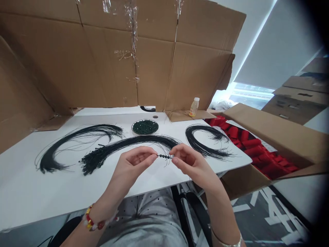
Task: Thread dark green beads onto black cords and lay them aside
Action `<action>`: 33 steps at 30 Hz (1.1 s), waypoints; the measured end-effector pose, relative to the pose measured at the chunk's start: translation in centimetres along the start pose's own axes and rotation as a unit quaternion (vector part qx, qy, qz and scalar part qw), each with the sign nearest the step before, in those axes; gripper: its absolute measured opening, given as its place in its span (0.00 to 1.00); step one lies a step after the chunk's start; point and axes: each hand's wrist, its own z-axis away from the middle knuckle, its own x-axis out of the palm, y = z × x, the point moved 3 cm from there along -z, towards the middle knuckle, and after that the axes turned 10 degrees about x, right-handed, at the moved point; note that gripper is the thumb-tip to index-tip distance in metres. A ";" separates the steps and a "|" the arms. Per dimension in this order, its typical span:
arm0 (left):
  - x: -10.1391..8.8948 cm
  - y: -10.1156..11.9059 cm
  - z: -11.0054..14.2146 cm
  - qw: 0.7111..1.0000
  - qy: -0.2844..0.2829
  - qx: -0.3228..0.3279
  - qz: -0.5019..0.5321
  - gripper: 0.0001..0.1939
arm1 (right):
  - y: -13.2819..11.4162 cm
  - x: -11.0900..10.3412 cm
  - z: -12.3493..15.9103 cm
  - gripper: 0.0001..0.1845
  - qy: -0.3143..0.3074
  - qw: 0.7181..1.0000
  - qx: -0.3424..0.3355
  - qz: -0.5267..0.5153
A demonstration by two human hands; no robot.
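Note:
My left hand (136, 161) and my right hand (189, 161) are raised just above the near edge of the white table (31, 178). Between their pinched fingertips runs a short dark cord strung with small dark green beads (164, 156). Each hand pinches one end of it. A round dish of dark green beads (145, 127) sits behind the hands. A bundle of beaded cords (120, 145) lies just beyond my left hand. A plain cord bundle (74, 140) curves at the left and another (203, 140) at the right.
Tall cardboard sheets (108, 58) wall the back and left of the table. A small bottle (194, 106) stands at the back right. An open carton of red items (246, 144) sits to the right, below table level. A beaded bracelet circles my left wrist (95, 221).

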 end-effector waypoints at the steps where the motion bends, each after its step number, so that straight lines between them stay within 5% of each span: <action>1: 0.1 0.1 0.3 1.000 0.006 0.004 -0.003 0.03 | 0.0 0.3 0.1 0.13 -0.008 1.000 -0.004 -0.009; 7: 0.9 -0.3 1.6 1.000 0.001 0.015 -0.003 0.02 | -0.1 1.9 0.7 0.10 0.041 0.999 0.005 0.013; 14: 0.5 -1.4 2.7 0.997 0.065 0.002 0.039 0.11 | -0.9 2.3 1.6 0.05 0.114 0.993 -0.006 0.000; 33: 0.9 -1.7 3.6 0.993 0.080 0.016 0.080 0.05 | -0.7 3.2 2.3 0.08 0.125 0.991 -0.013 0.045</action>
